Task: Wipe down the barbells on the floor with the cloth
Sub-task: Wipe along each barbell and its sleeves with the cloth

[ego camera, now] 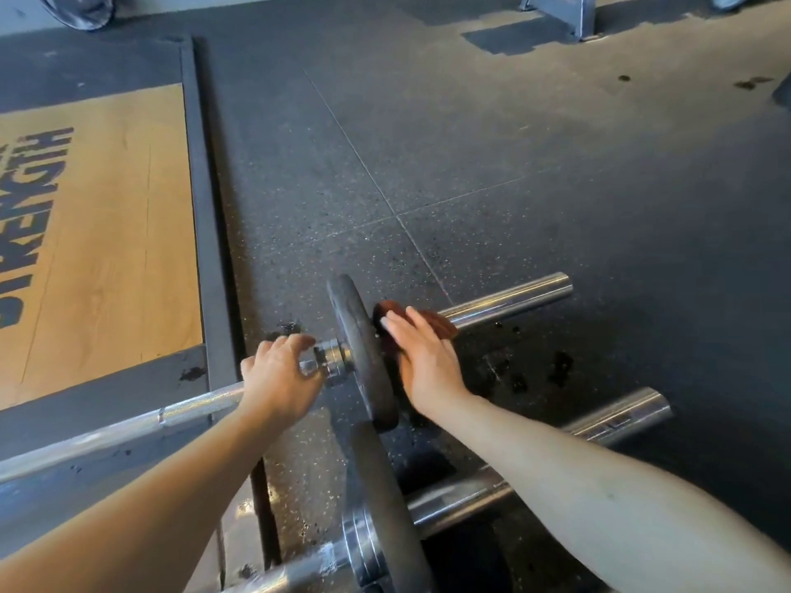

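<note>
Two barbells lie side by side on the black rubber floor. The far barbell (513,299) carries a dark iron plate (361,348) on its chrome sleeve. With straight fingers, my right hand (421,357) presses a brown cloth (436,325) flat against the sleeve and the plate's outer face. My left hand (278,378) grips the same bar's shaft just inside the collar (334,357), fingers curled over it. The near barbell (612,419) lies closer to me with its own plate (385,507), partly under my right forearm.
A wooden lifting platform (98,250) with black lettering and a dark frame lies to the left. Another weight plate (77,10) stands at the top left, and a metal rack foot (565,15) at the top right. Dark wet spots mark the floor near the sleeves.
</note>
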A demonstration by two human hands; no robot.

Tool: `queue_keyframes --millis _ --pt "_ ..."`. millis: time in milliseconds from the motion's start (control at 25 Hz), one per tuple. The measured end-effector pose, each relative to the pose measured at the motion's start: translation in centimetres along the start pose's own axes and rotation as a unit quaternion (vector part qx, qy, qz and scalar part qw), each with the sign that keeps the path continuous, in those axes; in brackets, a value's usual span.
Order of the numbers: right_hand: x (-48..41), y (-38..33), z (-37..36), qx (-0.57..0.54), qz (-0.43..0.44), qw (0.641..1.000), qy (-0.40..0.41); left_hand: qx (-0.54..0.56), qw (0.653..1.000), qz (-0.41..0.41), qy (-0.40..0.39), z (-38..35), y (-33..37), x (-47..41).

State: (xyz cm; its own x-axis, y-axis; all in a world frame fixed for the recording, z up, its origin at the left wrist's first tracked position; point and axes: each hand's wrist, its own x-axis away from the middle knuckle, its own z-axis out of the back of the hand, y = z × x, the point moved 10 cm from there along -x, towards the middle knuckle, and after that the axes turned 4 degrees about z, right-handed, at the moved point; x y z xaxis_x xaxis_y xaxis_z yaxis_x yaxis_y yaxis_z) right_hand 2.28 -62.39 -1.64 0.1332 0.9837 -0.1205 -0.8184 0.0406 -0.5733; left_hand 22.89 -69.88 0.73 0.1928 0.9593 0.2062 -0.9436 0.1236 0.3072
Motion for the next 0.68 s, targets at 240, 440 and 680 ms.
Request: queue_keyframes --millis 240,440,680 --pt "-0.9 9.3 6.9 -0.006 -0.078 0.996 0.039 -0.080 0.989 -0.095 0.079 -0.9 1.9 -0.3" --pt "-1.8 9.7 7.8 0.034 -0.180 0.973 0.138 -0.090 0.988 -0.109 0.055 -1.0 1.7 -1.7" --pt "-2.0 -1.2 -0.9 -0.065 0.065 0.996 -0.015 -0.098 0.989 -0.106 0.030 -1.0 1.3 -3.4"
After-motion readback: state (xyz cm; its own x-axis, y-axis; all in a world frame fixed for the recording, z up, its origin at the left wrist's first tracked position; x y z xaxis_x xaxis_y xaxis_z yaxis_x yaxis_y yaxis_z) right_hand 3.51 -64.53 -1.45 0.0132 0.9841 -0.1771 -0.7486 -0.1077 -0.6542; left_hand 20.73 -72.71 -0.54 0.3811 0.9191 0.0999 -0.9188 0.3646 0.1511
